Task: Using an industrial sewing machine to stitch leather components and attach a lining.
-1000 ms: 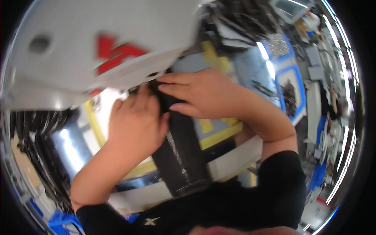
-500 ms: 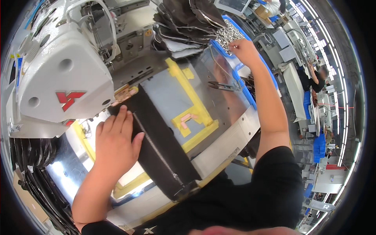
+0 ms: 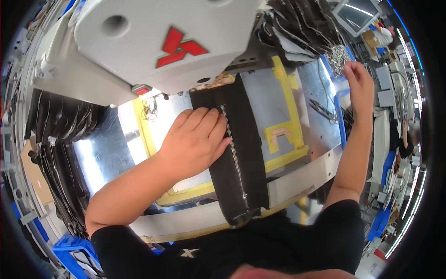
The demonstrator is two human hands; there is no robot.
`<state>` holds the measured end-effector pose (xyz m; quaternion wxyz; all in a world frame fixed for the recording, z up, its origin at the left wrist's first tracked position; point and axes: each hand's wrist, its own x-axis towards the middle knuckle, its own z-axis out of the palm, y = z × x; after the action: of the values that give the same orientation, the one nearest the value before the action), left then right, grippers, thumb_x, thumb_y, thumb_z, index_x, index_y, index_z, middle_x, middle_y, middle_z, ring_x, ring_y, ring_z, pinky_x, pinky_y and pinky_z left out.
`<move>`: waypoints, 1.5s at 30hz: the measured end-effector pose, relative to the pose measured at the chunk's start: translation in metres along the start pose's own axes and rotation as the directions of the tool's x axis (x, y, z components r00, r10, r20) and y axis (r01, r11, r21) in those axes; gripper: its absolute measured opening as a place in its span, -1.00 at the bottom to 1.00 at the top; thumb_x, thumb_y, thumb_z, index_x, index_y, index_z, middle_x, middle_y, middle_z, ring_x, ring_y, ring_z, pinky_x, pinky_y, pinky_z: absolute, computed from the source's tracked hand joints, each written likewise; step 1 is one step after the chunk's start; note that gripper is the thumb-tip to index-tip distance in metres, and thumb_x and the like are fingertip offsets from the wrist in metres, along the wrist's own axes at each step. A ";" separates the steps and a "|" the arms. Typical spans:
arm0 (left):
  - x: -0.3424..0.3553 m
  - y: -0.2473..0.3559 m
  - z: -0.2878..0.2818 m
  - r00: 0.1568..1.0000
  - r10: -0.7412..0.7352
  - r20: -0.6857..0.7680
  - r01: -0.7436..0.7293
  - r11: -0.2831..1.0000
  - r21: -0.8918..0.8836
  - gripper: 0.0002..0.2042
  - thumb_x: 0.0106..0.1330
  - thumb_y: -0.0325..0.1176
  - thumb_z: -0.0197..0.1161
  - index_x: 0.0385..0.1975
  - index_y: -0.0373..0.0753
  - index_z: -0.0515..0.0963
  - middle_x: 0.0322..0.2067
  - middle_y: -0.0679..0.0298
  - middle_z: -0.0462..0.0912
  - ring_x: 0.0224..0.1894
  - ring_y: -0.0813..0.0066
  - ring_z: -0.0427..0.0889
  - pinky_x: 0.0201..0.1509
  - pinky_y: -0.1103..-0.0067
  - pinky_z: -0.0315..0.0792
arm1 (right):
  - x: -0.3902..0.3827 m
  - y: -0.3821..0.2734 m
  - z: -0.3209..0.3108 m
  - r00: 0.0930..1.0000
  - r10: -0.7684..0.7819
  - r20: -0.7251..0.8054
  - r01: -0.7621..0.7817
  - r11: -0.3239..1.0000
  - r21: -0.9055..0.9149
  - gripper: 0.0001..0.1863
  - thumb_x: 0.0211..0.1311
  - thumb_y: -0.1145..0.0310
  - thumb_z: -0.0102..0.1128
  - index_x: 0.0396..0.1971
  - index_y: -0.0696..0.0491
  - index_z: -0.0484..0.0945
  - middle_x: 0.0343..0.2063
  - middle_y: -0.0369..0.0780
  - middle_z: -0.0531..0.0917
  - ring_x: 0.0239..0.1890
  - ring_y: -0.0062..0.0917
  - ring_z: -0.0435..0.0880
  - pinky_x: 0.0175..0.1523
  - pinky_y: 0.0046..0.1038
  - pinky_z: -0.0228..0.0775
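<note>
At lower left a blue crate (image 3: pixel 74 242) is holding pale and dark pieces, hard to make out and cut off by the dark rim. The machine (image 3: pixel 125 60) is hiding the far end of the cloth (image 3: pixel 248 153), which is lying on the table just beneath it. The left hand (image 3: pixel 197 139) is resting flattened on the cloth, fingers together, thumb beside the zip (image 3: pixel 236 160), grasping nothing visible. Cloth and zip are running lengthwise from the machine toward the person, slanting slightly rightward, slider (image 3: pixel 245 196) at the near end. Farther right, a blue tray (image 3: pixel 327 67) is holding small metal parts (image 3: pixel 338 58); over its edge the right hand (image 3: pixel 359 76) is bringing thumb and fingers close together, but whether they are pinching a part I cannot tell.
</note>
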<state>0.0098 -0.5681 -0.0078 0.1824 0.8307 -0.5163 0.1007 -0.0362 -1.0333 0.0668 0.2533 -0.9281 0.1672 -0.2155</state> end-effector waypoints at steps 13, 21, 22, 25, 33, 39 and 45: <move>-0.001 -0.003 -0.010 0.995 -0.086 0.057 0.093 0.987 -0.135 -0.34 0.29 -0.06 0.47 0.30 -0.33 0.51 0.29 -0.10 0.54 0.32 -0.08 0.56 0.39 0.18 0.45 | -0.054 -0.171 0.155 0.518 -0.789 0.331 0.623 0.613 0.486 -0.83 0.25 0.56 0.28 -0.17 0.10 0.72 -0.28 -0.16 0.73 -0.24 -0.17 0.73 -0.15 -0.26 0.62; -0.002 -0.002 -0.011 0.987 -0.149 0.053 0.153 0.984 -0.092 -0.23 0.23 0.03 0.47 0.34 -0.37 0.47 0.25 -0.01 0.52 0.24 0.00 0.52 0.34 0.21 0.39 | -0.064 -0.169 0.161 0.569 -0.764 0.303 0.629 0.642 0.439 -0.77 0.18 0.56 0.33 -0.14 0.12 0.74 -0.24 -0.15 0.74 -0.19 -0.16 0.74 -0.08 -0.23 0.65; -0.001 -0.001 -0.012 0.987 -0.150 0.050 0.154 0.983 -0.095 -0.23 0.23 0.03 0.47 0.34 -0.37 0.47 0.25 -0.01 0.52 0.24 0.00 0.52 0.34 0.21 0.39 | -0.064 -0.170 0.161 0.572 -0.769 0.285 0.643 0.636 0.427 -0.76 0.17 0.55 0.35 -0.13 0.12 0.74 -0.23 -0.15 0.74 -0.19 -0.16 0.75 -0.08 -0.24 0.65; -0.001 0.000 -0.013 0.984 -0.154 0.090 0.163 0.981 -0.100 -0.24 0.23 0.02 0.47 0.33 -0.38 0.49 0.21 0.04 0.50 0.19 0.06 0.48 0.30 0.23 0.37 | -0.065 -0.168 0.161 0.541 -0.797 0.268 0.726 0.603 0.329 -0.80 0.17 0.51 0.40 -0.18 0.11 0.74 -0.26 -0.16 0.72 -0.23 -0.17 0.74 -0.11 -0.22 0.64; 0.001 0.002 -0.013 0.984 -0.136 0.119 0.137 0.991 -0.007 -0.23 0.24 0.05 0.45 0.33 -0.40 0.50 0.34 0.08 0.44 0.19 0.13 0.43 0.29 0.32 0.33 | -0.056 -0.180 0.167 0.577 -0.729 0.367 0.735 0.660 0.155 -0.90 0.34 0.42 0.29 -0.27 0.14 0.61 -0.33 -0.11 0.65 -0.25 -0.12 0.70 -0.13 -0.14 0.59; 0.004 0.000 -0.014 0.969 -0.177 0.171 0.184 0.983 -0.026 -0.17 0.21 0.07 0.48 0.38 -0.38 0.45 0.42 0.09 0.41 0.12 0.15 0.44 0.21 0.34 0.37 | -0.046 -0.176 0.179 0.569 -0.687 0.452 0.698 0.694 0.177 -0.89 0.38 0.44 0.22 -0.28 0.17 0.62 -0.31 -0.04 0.67 -0.22 -0.04 0.71 -0.11 -0.10 0.59; 0.008 -0.005 -0.019 0.968 -0.198 0.152 0.216 0.970 -0.108 -0.16 0.15 0.07 0.52 0.36 -0.35 0.47 0.40 0.10 0.46 0.02 0.17 0.47 0.14 0.33 0.40 | -0.050 -0.185 0.174 0.613 -0.661 0.434 0.672 0.724 0.154 -0.91 0.32 0.49 0.21 -0.28 0.18 0.64 -0.30 -0.06 0.69 -0.21 -0.07 0.72 -0.12 -0.12 0.60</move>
<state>0.0183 -0.5649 0.0112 0.2065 0.8722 -0.4434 -0.0098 0.0428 -0.7926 0.0159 0.1759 -0.9494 -0.2517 -0.0659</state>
